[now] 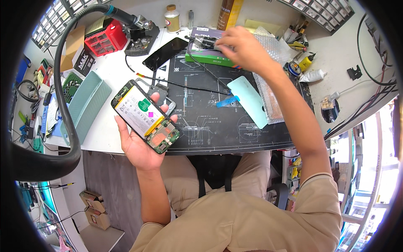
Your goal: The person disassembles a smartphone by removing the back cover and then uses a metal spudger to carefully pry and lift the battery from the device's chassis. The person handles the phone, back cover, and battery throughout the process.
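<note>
An opened smartphone (136, 111) lies across the palm of my left hand (145, 145). Its white battery faces up, with a green circuit board (166, 138) bared at the lower end. Thumb and fingers grip the phone's edges. At the far side, my right hand (243, 47) reaches over a purple and green box (208, 59). Its fingers are bent together at a small dark object with a grey end (205, 43) on the box; their tips partly hide what they grip. A black phone screen panel (165, 53) lies to the left of the box.
A dark printed work mat (201, 111) bears a light blue panel (249, 103) with a blue tab. Bubble wrap (270, 54) lies right of it. Left are a teal tray (90, 105), a red drawer box (105, 40) and a thick black hose (63, 84). Thin cables cross the mat.
</note>
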Tool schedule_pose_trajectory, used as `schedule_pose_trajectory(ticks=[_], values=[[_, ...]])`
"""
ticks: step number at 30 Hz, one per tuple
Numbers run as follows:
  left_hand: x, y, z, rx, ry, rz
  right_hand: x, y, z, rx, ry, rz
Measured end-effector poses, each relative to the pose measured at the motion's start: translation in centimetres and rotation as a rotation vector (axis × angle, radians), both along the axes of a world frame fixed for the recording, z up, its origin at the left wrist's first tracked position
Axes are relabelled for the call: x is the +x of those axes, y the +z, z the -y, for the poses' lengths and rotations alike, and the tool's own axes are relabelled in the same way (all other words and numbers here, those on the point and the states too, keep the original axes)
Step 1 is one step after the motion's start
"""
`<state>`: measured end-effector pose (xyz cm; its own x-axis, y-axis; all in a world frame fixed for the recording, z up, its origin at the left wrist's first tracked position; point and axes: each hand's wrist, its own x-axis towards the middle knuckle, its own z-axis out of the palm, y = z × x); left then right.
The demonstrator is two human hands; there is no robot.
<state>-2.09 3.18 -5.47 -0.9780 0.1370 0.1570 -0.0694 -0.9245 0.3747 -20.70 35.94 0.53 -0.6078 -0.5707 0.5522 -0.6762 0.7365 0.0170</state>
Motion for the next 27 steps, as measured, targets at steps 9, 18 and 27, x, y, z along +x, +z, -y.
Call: schedule_pose_trajectory(ticks=[9,18,27], values=[[0.4,0.2,-1.3,0.033,-0.023,0.028,-2.8,-1.4,4.8,0.392,0.038,-0.064],[0.8,0.8,-3.3,0.048,-0.142,0.081,-2.4,-0.6,4.4,0.337,-0.05,0.07],[0.8,1.1,-4.1,0.013,-0.183,0.102,-3.0,-0.9,3.3,0.404,0.103,-0.011]])
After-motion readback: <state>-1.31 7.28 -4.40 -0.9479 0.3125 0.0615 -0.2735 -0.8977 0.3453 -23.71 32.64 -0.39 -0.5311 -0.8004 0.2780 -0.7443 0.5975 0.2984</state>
